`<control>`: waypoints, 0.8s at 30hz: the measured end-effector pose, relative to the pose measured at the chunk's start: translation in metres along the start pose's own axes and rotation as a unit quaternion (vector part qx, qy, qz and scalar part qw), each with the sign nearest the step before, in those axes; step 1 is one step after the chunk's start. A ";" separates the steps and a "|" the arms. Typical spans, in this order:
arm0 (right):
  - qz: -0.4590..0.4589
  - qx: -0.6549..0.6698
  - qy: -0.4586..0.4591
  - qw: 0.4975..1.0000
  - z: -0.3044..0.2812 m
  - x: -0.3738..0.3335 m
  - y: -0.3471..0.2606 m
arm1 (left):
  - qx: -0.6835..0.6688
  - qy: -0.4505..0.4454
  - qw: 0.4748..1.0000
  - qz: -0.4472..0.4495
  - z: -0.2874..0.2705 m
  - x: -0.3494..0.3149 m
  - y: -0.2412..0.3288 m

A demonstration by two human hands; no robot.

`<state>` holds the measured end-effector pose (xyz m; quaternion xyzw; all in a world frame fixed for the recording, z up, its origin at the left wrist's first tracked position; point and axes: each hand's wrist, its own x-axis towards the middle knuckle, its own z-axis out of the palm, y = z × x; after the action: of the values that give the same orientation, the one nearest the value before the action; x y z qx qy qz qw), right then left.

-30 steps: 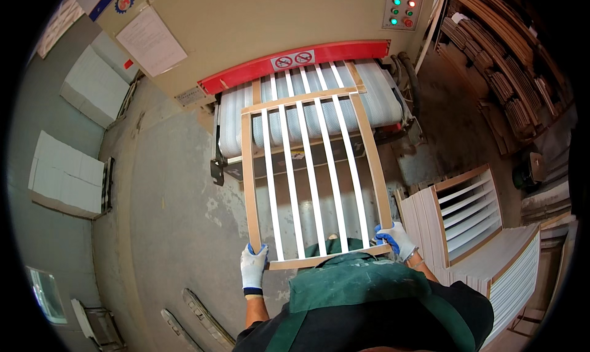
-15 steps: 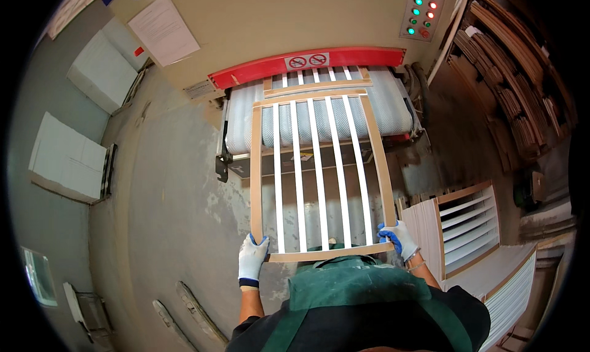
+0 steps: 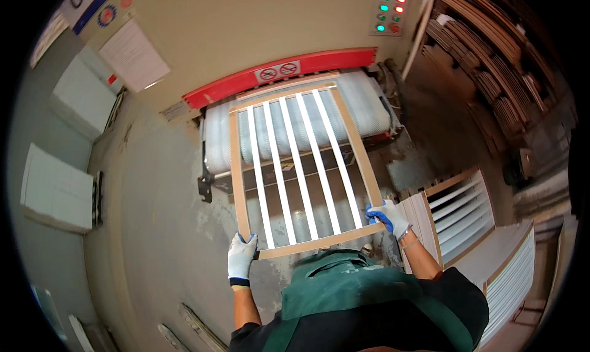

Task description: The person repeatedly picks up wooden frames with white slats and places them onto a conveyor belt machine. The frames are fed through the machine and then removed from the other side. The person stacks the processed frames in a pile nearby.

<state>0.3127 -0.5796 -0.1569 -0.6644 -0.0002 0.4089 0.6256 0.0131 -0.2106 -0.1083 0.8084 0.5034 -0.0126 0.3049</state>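
A slatted frame (image 3: pixel 238 167) with brown edge rails and several white slats spans the space between my body and the machine. Its far end lies over the grey ribbed conveyor belt (image 3: pixel 365 109). My left hand (image 3: pixel 241 258), in a white and blue work glove, is closed around the near left corner. At the near right corner, my gloved right hand (image 3: pixel 391 217) grips the same frame. Just beyond the held frame, the brown rail (image 3: pixel 264 92) of another frame shows, mostly hidden under the machine's red bar (image 3: pixel 341 59).
A control panel (image 3: pixel 389 11) with lit buttons sits on the beige machine. More white-slatted panels (image 3: pixel 460 220) stand close at my right. Stacked brown boards (image 3: pixel 491 57) fill the far right. White stacks (image 3: pixel 56 186) stand along the left wall.
The frame ahead has slid farther under the red bar, leaving little of it showing. My hands still hold the near frame, whose far end is closer to the bar. My view has turned slightly.
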 end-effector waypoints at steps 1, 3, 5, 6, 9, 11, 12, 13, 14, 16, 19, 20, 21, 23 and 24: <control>-0.005 0.014 0.000 1.000 0.002 0.001 -0.004 | -0.006 0.001 1.000 0.009 -0.001 0.002 0.004; -0.015 0.043 0.000 0.999 0.006 0.003 -0.011 | -0.016 0.004 1.000 0.025 -0.004 0.005 0.012; -0.015 0.062 -0.025 0.998 0.009 0.006 -0.021 | -0.048 0.007 0.998 0.041 0.004 0.019 -0.002; -0.017 0.068 -0.037 0.997 0.008 0.010 -0.026 | -0.074 0.004 0.996 0.043 0.011 0.028 -0.012; -0.050 0.035 -0.034 0.998 -0.005 0.015 -0.023 | -0.121 -0.009 0.990 0.072 0.010 0.020 0.025; -0.055 0.028 -0.038 0.997 -0.005 0.020 -0.020 | -0.201 -0.031 0.979 0.015 0.023 0.039 0.005; -0.060 0.100 -0.027 0.993 -0.005 0.022 -0.014 | -0.239 -0.042 0.970 0.007 0.028 0.049 0.006; -0.068 0.170 -0.016 0.983 -0.008 0.020 -0.007 | -0.276 -0.054 0.960 -0.004 0.033 0.058 0.004; -0.050 0.171 0.007 0.984 -0.011 0.016 -0.007 | -0.273 -0.071 0.959 0.007 0.034 0.073 -0.006; -0.027 0.187 0.076 0.979 -0.024 0.003 0.009 | -0.272 -0.106 0.956 0.014 0.032 0.107 -0.005; -0.018 0.060 0.251 0.966 -0.067 -0.021 0.062 | -0.249 -0.094 0.964 0.014 0.032 0.140 0.000; 0.030 0.019 0.316 0.948 -0.084 -0.040 0.074 | -0.247 -0.102 0.964 0.003 0.029 0.144 0.002; 0.079 -0.022 0.375 0.923 -0.100 -0.062 0.075 | -0.245 -0.108 0.963 -0.010 0.022 0.150 0.008; 0.149 -0.154 0.492 0.844 -0.155 -0.062 0.163 | -0.225 -0.121 0.967 -0.023 0.014 0.176 0.029; 0.181 -0.191 0.479 0.838 -0.167 -0.066 0.153 | -0.195 -0.068 0.978 0.017 0.003 0.201 0.004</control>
<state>0.2810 -0.7860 -0.2680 -0.8717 0.3414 0.1378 0.3234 0.1166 -0.0518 -0.1745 0.7388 0.4605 0.0358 0.4908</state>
